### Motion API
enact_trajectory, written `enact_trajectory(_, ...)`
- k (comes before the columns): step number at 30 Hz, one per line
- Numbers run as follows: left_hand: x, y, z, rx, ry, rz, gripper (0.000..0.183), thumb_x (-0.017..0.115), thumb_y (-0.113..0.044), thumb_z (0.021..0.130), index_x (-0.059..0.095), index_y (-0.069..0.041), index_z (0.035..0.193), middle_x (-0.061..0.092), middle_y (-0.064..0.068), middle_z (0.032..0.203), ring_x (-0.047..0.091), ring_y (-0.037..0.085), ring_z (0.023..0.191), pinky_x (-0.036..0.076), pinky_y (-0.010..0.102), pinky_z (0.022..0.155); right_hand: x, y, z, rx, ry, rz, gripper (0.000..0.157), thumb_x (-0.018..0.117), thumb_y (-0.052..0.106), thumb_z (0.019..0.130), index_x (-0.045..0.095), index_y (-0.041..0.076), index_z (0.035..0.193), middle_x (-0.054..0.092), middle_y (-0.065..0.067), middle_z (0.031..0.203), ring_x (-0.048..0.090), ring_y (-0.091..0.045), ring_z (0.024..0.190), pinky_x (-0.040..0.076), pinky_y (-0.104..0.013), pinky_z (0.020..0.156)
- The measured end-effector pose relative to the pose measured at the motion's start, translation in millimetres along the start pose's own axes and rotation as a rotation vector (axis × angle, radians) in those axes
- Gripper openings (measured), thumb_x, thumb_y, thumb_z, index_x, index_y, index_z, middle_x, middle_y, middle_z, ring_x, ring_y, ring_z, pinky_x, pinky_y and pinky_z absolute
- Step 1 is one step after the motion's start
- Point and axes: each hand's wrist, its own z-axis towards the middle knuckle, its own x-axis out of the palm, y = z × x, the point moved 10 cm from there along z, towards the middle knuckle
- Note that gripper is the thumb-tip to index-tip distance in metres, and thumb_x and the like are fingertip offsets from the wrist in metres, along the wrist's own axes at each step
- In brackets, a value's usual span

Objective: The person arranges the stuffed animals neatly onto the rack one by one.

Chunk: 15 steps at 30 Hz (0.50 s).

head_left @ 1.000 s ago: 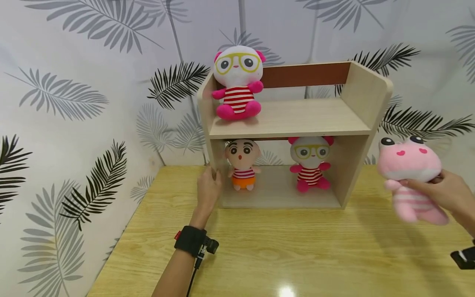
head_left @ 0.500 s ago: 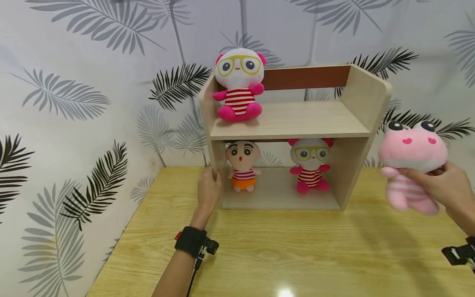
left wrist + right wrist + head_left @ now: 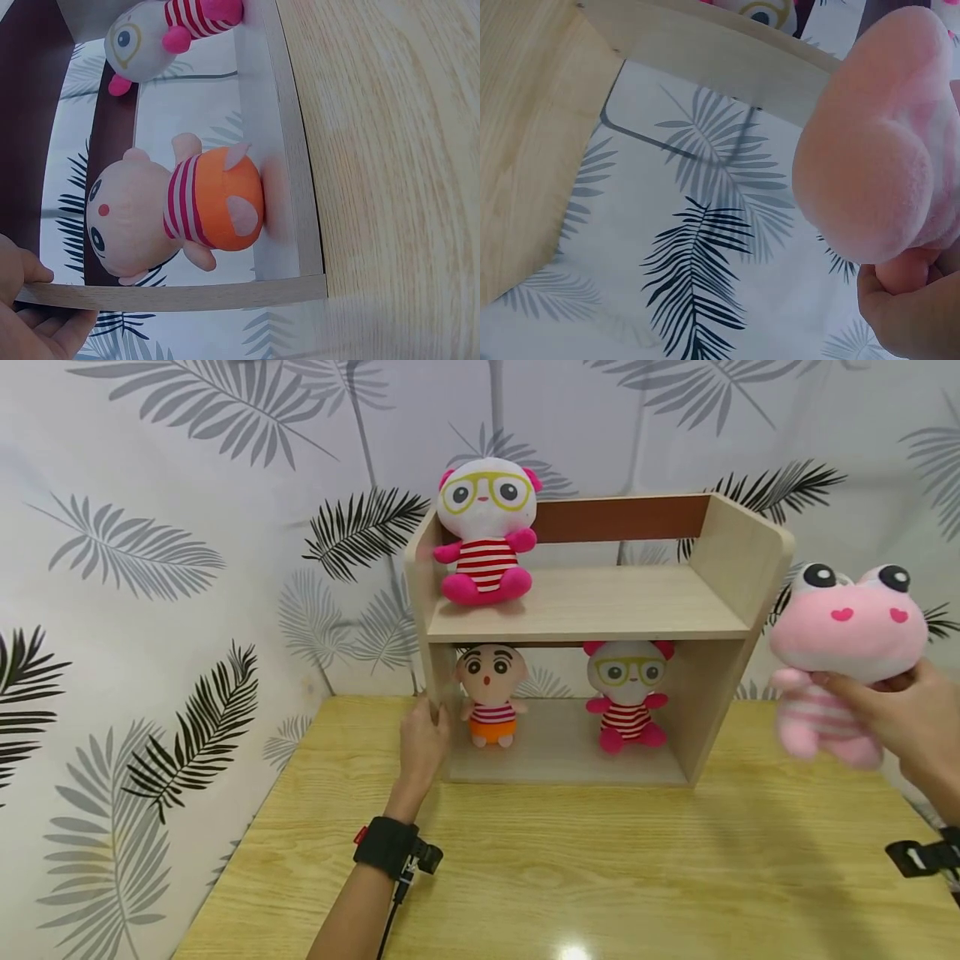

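My right hand (image 3: pixel 903 718) grips a pink plush frog-like toy (image 3: pixel 847 635) around its striped body, in the air to the right of the shelf. In the right wrist view the toy's pink underside (image 3: pixel 870 180) hides most of the fingers. My left hand (image 3: pixel 422 739) holds the left side panel of the wooden shelf (image 3: pixel 585 633); in the left wrist view the thumb and fingers (image 3: pixel 64 334) lie on opposite sides of the panel edge (image 3: pixel 172 297). Close by, inside the lower level, sits a boy doll (image 3: pixel 491 693) with orange shorts.
A plush panda (image 3: pixel 486 539) with yellow glasses sits at the left of the upper shelf. Another plush panda (image 3: pixel 628 689) sits at the lower right. The shelf stands on a wooden table (image 3: pixel 570 868) before a leaf-patterned wall covering (image 3: pixel 150 552).
My right hand has raised the pink plush toy from beside the lower level to about upper-shelf height in the head view. The left hand stays on the side panel.
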Motion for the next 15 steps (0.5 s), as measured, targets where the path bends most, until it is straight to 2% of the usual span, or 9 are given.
enact_trajectory(5, -0.1, -1.4, 0.2, 0.015, -0.005, -0.001, 0.023, 0.064, -0.001, 0.094, 0.062, 0.013, 0.113, 0.068, 0.032, 0.097, 0.068, 0.046, 0.086, 0.055, 0.053, 0.066, 1.8, 19, -1, -0.084, -0.010, 0.065, 0.055, 0.072, 0.014, 0.093, 0.052, 0.024, 0.143, 0.059, 0.006, 0.114, 0.064, -0.002, 0.077, 0.050, -0.015, 0.063)
enact_trajectory(8, 0.1, -1.7, 0.2, 0.019, -0.004, -0.005, 0.024, 0.064, 0.000, 0.094, 0.062, 0.012, 0.114, 0.068, 0.032, 0.098, 0.068, 0.046, 0.088, 0.055, 0.054, 0.067, 3.1, 29, -1, -0.086, -0.007, 0.106, 0.050, 0.071, 0.012, 0.093, 0.055, 0.022, 0.139, 0.064, 0.005, 0.107, 0.069, -0.007, 0.070, 0.054, -0.022, 0.055)
enact_trajectory(10, -0.3, -1.9, 0.1, 0.021, -0.005, -0.003, 0.024, 0.064, 0.000, 0.094, 0.062, 0.013, 0.114, 0.068, 0.032, 0.097, 0.068, 0.046, 0.087, 0.054, 0.054, 0.067, 5.9, 36, -1, -0.083, 0.009, 0.105, 0.047, 0.070, 0.015, 0.094, 0.055, 0.021, 0.139, 0.069, 0.004, 0.102, 0.072, -0.014, 0.066, 0.054, -0.031, 0.049)
enact_trajectory(12, -1.0, -2.5, -0.4, 0.023, -0.005, -0.002, 0.024, 0.064, 0.000, 0.094, 0.061, 0.012, 0.115, 0.068, 0.032, 0.097, 0.068, 0.046, 0.086, 0.054, 0.054, 0.066, 6.4, 42, 0, -0.078, 0.002, 0.085, 0.047, 0.071, 0.019, 0.094, 0.055, 0.022, 0.138, 0.070, 0.003, 0.100, 0.072, -0.015, 0.065, 0.054, -0.035, 0.045)
enact_trajectory(15, -2.0, -3.3, -0.9, 0.023, -0.006, -0.002, 0.024, 0.063, 0.000, 0.094, 0.061, 0.013, 0.114, 0.068, 0.032, 0.094, 0.068, 0.046, 0.083, 0.054, 0.053, 0.063, 4.9, 52, 1, -0.096, -0.045, 0.034, 0.057, 0.075, 0.022, 0.091, 0.051, 0.026, 0.143, 0.066, 0.004, 0.108, 0.068, -0.007, 0.076, 0.054, -0.024, 0.053)
